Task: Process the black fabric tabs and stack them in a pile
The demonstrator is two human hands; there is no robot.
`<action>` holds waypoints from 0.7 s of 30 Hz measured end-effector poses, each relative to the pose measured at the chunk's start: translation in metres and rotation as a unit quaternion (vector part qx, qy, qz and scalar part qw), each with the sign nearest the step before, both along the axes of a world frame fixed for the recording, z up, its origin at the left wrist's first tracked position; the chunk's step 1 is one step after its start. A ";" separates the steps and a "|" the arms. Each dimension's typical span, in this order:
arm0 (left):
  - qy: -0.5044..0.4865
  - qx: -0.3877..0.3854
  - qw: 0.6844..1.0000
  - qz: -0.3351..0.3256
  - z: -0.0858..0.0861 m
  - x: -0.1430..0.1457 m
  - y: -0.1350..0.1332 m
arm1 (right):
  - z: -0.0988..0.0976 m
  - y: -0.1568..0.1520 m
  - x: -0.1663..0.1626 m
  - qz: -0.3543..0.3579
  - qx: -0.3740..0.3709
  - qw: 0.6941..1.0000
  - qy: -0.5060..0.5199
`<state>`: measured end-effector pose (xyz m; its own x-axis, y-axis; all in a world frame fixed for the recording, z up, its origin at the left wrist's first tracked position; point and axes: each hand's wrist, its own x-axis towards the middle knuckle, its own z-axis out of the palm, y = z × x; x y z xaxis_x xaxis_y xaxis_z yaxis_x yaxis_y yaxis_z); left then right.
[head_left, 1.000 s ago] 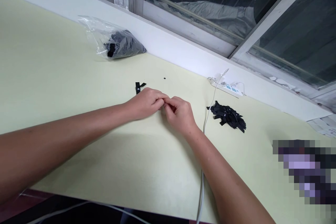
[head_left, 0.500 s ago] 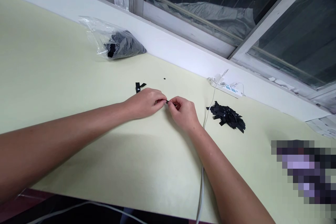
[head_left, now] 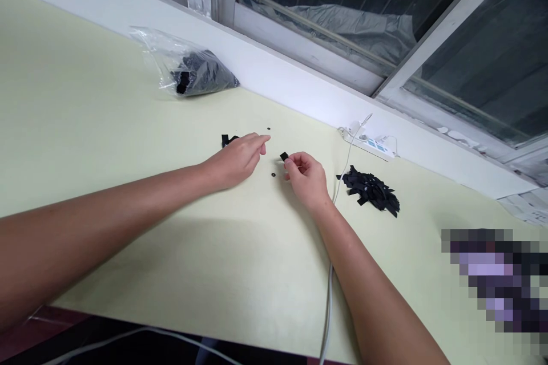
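Note:
My right hand [head_left: 307, 178] pinches a small black fabric strip [head_left: 284, 156] between thumb and fingertips, its free end pointing up and left. My left hand [head_left: 240, 161] is apart from it, fingers stretched out and nothing visible in them. Just beyond those fingertips lies a small dark disc [head_left: 269, 128]. A second round black piece with a pale centre [head_left: 273, 174] rests on the table between the hands. Black strips [head_left: 225, 140] show behind my left hand, which partly hides them. To the right of my right hand is a pile of black strips [head_left: 370, 189].
A clear plastic bag [head_left: 201, 73] of dark pieces lies against the back ledge. A white power strip [head_left: 372, 145] stands by the wall, and a white cable [head_left: 330, 296] runs under my right forearm to the table's front edge. A pixelated patch covers the far right.
My hands have come apart. The left released its hold and moved up slightly; the right drew back right with the black strip. A round black piece now shows on the table between them.

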<state>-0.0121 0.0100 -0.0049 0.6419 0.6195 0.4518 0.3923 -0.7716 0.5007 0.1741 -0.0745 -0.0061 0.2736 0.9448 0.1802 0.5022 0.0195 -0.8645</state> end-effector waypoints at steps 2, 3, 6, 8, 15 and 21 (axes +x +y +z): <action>0.011 -0.015 1.000 -0.011 -0.001 0.000 0.000 | -0.003 0.002 0.002 -0.004 0.005 1.000 0.011; 0.015 -0.020 1.000 -0.018 -0.001 0.000 0.000 | -0.003 0.002 0.002 -0.007 0.007 1.000 0.012; 0.017 -0.011 0.999 -0.044 0.000 0.000 -0.001 | -0.004 0.001 0.002 -0.012 0.016 1.000 0.010; 0.005 0.011 0.998 -0.056 0.001 0.000 -0.002 | -0.003 0.000 0.001 -0.011 0.021 1.000 0.001; -0.052 0.012 0.998 -0.024 0.008 0.000 -0.009 | -0.003 -0.001 0.001 0.002 0.042 0.997 -0.071; -0.048 -0.017 0.999 -0.007 0.011 0.000 -0.012 | -0.002 -0.003 0.003 0.024 0.086 0.982 -0.168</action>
